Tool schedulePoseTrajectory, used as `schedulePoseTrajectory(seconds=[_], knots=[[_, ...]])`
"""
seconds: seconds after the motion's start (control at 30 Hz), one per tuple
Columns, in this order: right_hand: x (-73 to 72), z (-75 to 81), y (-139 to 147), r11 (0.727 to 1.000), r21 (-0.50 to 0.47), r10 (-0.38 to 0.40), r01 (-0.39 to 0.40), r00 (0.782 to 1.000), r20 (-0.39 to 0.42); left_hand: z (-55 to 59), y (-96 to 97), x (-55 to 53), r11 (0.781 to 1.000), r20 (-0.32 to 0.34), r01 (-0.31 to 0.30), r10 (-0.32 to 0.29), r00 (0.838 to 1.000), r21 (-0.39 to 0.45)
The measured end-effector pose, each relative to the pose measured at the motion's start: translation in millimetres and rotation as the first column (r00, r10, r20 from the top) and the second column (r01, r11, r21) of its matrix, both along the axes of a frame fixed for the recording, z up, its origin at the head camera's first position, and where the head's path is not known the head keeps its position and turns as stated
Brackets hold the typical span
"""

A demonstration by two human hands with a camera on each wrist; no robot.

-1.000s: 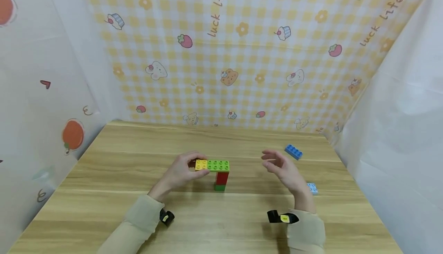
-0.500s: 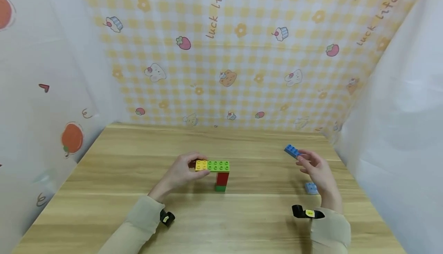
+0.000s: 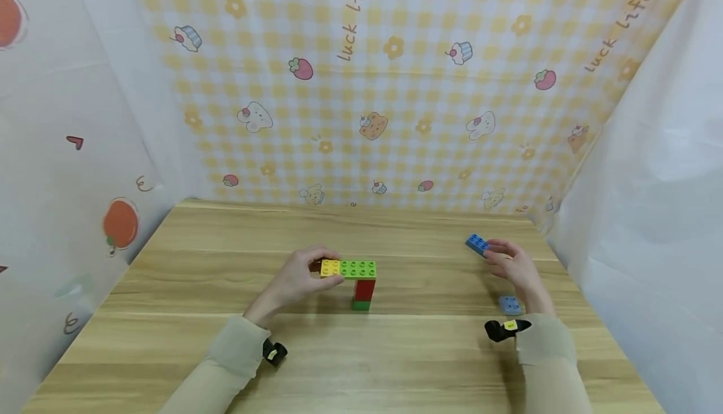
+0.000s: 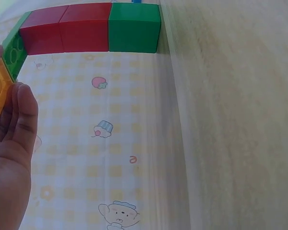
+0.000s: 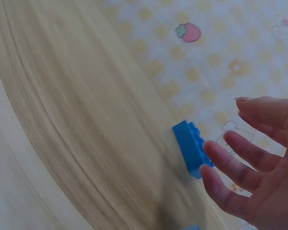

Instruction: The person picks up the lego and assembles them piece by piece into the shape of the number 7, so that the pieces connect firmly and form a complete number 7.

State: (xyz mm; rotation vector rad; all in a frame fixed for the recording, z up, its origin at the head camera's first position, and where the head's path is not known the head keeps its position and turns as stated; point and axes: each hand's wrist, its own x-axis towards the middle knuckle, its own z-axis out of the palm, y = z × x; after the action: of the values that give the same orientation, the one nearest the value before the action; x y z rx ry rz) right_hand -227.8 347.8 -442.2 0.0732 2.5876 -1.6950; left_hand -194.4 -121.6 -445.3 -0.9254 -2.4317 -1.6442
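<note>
A screened-off work area, kind of room unclear — wood-grain table, yellow-checked cartoon cloth behind, a pale left sheet and right sheet.

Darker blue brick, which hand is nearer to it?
Right: the right hand is close beside the darker blue brick; the left hand is off left, holding the yellow brick.

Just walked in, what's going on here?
A person's left hand pinches the yellow brick at the end of the light green brick, which tops red bricks on a dark green brick. The right hand is at the blue brick, with no clear grip. A light blue brick lies on the table nearby.
</note>
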Motion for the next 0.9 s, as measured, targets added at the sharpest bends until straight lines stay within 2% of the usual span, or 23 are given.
schedulePoseTrajectory(seconds=[0.27, 0.53, 0.83, 0.9], knots=[[-24.8, 3.9, 7.4, 1.000, 0.020, -0.007, 0.006, 0.998, 0.067, 3.4, 1.1, 1.6, 0.998, 0.028, -0.034, 0.035, 0.999, -0.046], [-39.4, 3.1, 12.3, 0.994, 0.106, -0.008, -0.005, 0.992, 0.128, 31.8, 3.0, 19.0, 0.999, 0.041, -0.014, 0.016, 0.999, -0.042], [-48.0, -3.8, 7.0, 0.971, 0.232, 0.018, -0.050, 0.990, 0.142, 32.7, 3.6, 19.0, 0.999, 0.033, -0.002, 0.003, 0.999, -0.044], [-49.2, -5.4, 5.2, 0.962, 0.268, 0.012, -0.050, 0.990, 0.141, 26.1, 3.1, 15.0, 0.998, 0.034, -0.004, 0.006, 0.999, -0.055]])
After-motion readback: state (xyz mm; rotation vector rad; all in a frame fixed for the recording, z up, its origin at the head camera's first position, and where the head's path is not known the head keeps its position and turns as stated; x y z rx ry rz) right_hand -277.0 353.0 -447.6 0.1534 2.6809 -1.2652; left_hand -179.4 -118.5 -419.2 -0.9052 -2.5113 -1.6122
